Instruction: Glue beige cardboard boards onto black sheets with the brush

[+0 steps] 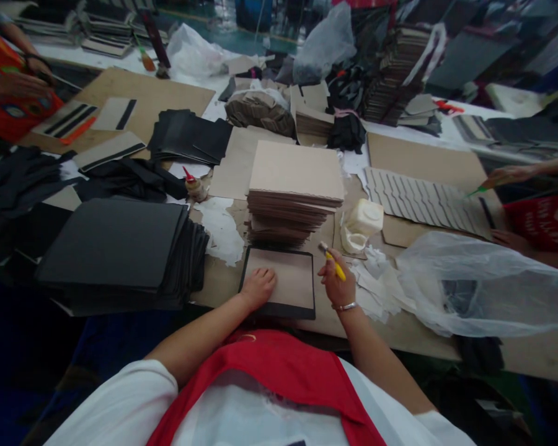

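Note:
My left hand [260, 287] lies on a beige board [291, 279] with a black border, its fingers resting on the surface. To the right, just beyond the board's edge, my right hand [338, 282] grips a small brush [339, 270] with a yellow handle; the bristle end points up and left. Directly behind the board rises a tall stack of beige boards [295, 173]. A cut-open white plastic jug [363, 223] stands behind my right hand. Left of my left hand sits a thick pile of black sheets [111, 248].
A small bottle with a red nozzle [194, 186] stands left of the beige stack. Paper scraps [376, 282] and a clear plastic bag [488, 282] lie at right. Co-workers' hands appear at left [23, 83] and right [511, 175], beside striped boards [428, 198].

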A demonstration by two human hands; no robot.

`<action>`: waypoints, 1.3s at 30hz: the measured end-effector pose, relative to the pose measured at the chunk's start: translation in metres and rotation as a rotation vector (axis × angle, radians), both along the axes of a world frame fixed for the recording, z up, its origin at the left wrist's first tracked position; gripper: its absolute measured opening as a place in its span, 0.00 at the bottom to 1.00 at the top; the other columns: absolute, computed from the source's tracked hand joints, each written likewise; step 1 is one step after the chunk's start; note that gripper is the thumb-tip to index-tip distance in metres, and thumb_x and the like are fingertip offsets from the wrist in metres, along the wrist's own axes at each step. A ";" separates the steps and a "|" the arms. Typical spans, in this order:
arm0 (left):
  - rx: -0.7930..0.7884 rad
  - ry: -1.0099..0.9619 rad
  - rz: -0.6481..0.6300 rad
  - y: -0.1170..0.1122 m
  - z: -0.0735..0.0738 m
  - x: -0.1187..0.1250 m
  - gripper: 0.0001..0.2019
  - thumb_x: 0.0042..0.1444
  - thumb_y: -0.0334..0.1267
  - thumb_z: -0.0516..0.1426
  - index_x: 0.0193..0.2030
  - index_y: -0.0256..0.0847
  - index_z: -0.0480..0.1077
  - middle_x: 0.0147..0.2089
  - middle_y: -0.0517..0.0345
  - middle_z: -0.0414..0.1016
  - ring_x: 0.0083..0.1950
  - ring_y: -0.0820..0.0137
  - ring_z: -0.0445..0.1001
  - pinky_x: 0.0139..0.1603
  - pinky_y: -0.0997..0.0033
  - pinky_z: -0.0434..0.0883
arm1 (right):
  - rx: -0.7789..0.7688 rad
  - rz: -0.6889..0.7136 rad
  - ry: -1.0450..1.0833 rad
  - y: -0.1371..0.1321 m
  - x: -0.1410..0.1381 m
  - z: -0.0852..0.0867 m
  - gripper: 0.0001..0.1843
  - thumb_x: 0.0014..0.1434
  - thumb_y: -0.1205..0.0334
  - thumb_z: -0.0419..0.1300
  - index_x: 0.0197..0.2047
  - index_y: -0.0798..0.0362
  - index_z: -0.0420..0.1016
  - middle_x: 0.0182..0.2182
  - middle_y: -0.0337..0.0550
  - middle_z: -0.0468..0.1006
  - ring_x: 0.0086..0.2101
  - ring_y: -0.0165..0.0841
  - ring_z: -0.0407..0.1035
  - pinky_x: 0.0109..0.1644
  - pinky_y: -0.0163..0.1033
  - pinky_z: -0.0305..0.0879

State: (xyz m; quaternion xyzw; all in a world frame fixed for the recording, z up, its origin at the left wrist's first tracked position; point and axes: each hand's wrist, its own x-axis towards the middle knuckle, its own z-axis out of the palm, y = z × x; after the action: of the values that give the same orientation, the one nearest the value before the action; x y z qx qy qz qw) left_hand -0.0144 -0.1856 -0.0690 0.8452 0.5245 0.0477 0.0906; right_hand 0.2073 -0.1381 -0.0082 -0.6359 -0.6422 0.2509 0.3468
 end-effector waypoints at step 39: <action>0.030 0.036 0.047 -0.015 -0.006 0.020 0.24 0.58 0.50 0.48 0.55 0.37 0.66 0.58 0.45 0.66 0.58 0.53 0.62 0.56 0.56 0.60 | -0.185 -0.050 -0.608 -0.053 0.119 -0.139 0.11 0.57 0.66 0.53 0.41 0.57 0.72 0.31 0.50 0.72 0.34 0.36 0.62 0.39 0.37 0.58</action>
State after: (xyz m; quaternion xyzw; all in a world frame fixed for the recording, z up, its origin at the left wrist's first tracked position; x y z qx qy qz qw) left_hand 0.0060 -0.2009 -0.0754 0.8347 0.5449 0.0427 0.0672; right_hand 0.3261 -0.1916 -0.1475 -0.7261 -0.6751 0.0979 0.0858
